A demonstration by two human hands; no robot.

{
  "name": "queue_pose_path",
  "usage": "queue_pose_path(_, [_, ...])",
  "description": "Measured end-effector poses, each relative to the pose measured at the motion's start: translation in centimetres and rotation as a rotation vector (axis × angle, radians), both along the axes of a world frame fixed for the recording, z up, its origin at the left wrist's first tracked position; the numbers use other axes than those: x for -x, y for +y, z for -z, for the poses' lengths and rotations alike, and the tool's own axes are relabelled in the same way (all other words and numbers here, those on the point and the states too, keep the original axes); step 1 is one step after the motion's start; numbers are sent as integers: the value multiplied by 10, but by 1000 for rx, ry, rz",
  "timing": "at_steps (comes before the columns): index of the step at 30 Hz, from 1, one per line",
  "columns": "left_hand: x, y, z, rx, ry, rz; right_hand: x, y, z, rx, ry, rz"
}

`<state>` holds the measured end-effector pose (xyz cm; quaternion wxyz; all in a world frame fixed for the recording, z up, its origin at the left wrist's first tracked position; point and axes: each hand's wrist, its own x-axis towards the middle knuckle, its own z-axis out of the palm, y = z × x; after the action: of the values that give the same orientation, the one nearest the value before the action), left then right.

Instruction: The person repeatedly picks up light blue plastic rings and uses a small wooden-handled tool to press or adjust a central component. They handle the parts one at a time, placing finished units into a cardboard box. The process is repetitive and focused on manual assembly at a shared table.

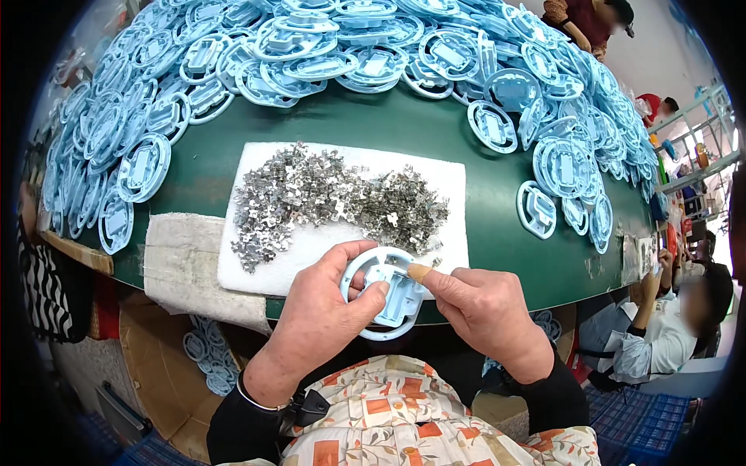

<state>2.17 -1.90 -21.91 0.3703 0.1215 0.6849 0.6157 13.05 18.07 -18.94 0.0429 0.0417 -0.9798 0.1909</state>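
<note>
A round light blue plastic part with a ring-shaped rim and a boxy recessed middle is held over the table's front edge. My left hand grips it from the left, thumb on the recessed middle and fingers behind the rim. From the right, my right hand presses its thumb, tipped with a tan wrap, on the rim's upper right, its other fingers curled. Whether a small piece lies under that thumb is hidden. Just beyond, small silvery metal clips lie heaped on a white foam sheet.
Piles of similar blue parts cover the far and side areas of the green table. A greyish cloth pad lies left of the foam. Below is a cardboard box with blue parts. A co-worker sits at the right.
</note>
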Motion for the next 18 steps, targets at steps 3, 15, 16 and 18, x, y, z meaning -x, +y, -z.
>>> queue_pose_path(3, [-1, 0, 3, -15, 18, -18, 2, -1, 2, -88, 56, -28])
queue_pose_path(15, [1, 0, 2, 2, 3, 33, 11, -18, -27, -140, -163, 2])
queue_pose_path(16, [1, 0, 0, 8, 22, 43, 12, -22, -32, -184, -178, 10])
queue_pose_path(18, [-2, -1, 3, -13, 28, 29, 12, -18, -31, -149, -180, 20])
